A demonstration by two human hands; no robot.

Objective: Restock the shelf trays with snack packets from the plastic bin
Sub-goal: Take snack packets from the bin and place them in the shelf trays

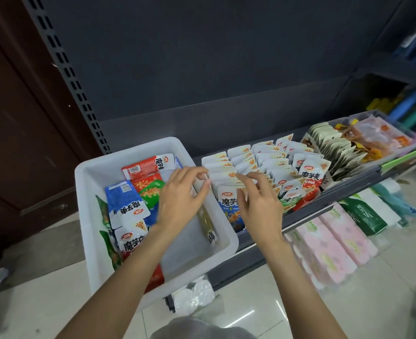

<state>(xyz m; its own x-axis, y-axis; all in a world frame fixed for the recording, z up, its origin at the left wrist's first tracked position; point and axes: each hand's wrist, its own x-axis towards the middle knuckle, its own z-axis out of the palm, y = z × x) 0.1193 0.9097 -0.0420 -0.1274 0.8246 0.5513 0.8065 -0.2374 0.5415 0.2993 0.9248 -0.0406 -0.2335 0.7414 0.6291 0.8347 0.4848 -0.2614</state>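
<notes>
Over a dark shelf (299, 214) above glossy floor tiles (263, 311), the left hand (180, 196) and right hand (258, 201) pinch snack packets (229, 179) beside the white bin (138, 152)

Both hands, left hand (181, 195) & right hand (258, 201), finger packets (229, 177) in shelf tray (307, 204), beside white bin (92, 172).

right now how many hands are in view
2. The left hand is over the right rim of the white bin, fingertips reaching the tray packets; the right hand is over the front rows of them. None seems hidden.
</notes>
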